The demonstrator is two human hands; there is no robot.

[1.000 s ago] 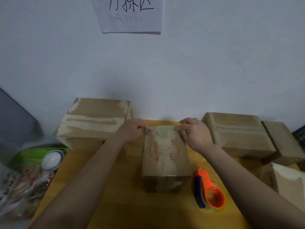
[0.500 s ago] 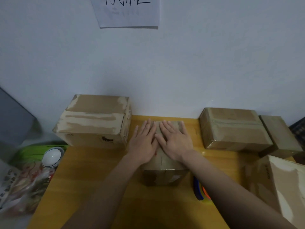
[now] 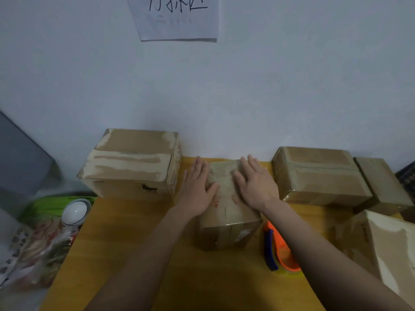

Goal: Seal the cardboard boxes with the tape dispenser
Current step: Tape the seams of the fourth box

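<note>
The right forearm is covering the right part of the orange and blue tape dispenser [image 3: 276, 250]. Both flat hands are hiding much of the top of the small box [image 3: 226, 212], the left hand [image 3: 197, 189] and the right hand [image 3: 256, 185]. The paper sheet [image 3: 177, 19] on the wall is running off the top edge, its writing cut. The bags [image 3: 29, 250] at lower left are looking blurred

Both bare forearms reach forward side by side. The left hand [image 3: 197, 189] lies flat, palm down, fingers straight and close together. The right hand [image 3: 256, 185] lies flat too, fingers slightly spread, a gap between the two hands.
</note>
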